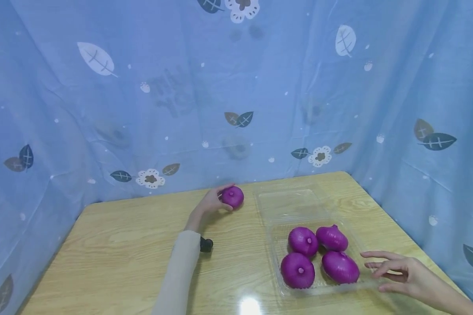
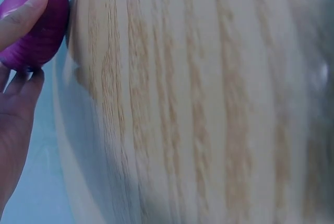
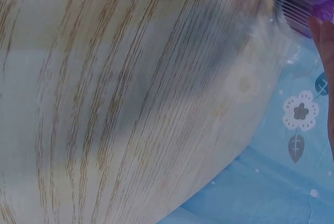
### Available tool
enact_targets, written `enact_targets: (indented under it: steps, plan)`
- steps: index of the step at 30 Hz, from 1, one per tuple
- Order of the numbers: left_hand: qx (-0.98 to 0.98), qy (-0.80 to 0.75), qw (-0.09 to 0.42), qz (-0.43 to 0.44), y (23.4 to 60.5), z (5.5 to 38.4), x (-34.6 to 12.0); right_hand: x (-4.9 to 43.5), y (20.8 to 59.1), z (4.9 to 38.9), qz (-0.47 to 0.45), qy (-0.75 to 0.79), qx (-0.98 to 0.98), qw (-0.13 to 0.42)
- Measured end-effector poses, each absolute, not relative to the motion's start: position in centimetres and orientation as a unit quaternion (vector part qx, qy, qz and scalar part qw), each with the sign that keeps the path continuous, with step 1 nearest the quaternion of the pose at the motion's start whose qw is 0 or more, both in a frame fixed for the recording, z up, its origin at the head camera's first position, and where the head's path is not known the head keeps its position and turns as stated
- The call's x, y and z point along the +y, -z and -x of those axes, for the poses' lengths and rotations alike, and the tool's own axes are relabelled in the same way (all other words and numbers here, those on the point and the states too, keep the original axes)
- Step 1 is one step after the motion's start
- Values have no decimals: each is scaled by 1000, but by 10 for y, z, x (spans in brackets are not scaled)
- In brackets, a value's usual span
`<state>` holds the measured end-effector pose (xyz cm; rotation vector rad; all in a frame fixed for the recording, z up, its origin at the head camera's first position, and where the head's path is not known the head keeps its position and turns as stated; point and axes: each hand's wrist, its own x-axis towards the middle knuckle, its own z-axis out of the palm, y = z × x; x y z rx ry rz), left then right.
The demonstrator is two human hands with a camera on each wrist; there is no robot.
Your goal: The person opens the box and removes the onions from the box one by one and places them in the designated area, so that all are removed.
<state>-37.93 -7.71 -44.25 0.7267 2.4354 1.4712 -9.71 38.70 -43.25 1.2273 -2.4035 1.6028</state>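
Observation:
Toward the back of the table, my left hand (image 1: 213, 201) grips a purple onion (image 1: 233, 197). The left wrist view has the thumb (image 2: 36, 0) across that onion (image 2: 52, 28) and the fingers at its other side. To the right lies a clear plastic clamshell box (image 1: 276, 273) with its lid (image 1: 287, 203) folded back. Several purple onions (image 1: 340, 267) sit together in its base. Beside the box's right edge my right hand (image 1: 398, 271) hovers with loosely bent, parted fingers and nothing in them. Only its fingertips (image 3: 315, 28) show in the right wrist view, near the box wall.
The wooden table (image 1: 122, 262) ends at the back and right against a blue curtain (image 1: 205, 87) with leaf and flower prints. A small black object (image 1: 206, 245) shows beside my left sleeve. A bright glare spot lies near the front.

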Motion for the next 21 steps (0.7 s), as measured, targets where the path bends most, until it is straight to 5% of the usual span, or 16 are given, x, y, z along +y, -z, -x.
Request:
enact_targets:
  steps: [21]
  plan:
    - [799, -540, 112, -241, 434, 365, -131, 387, 429, 99, -380, -495, -781, 0]
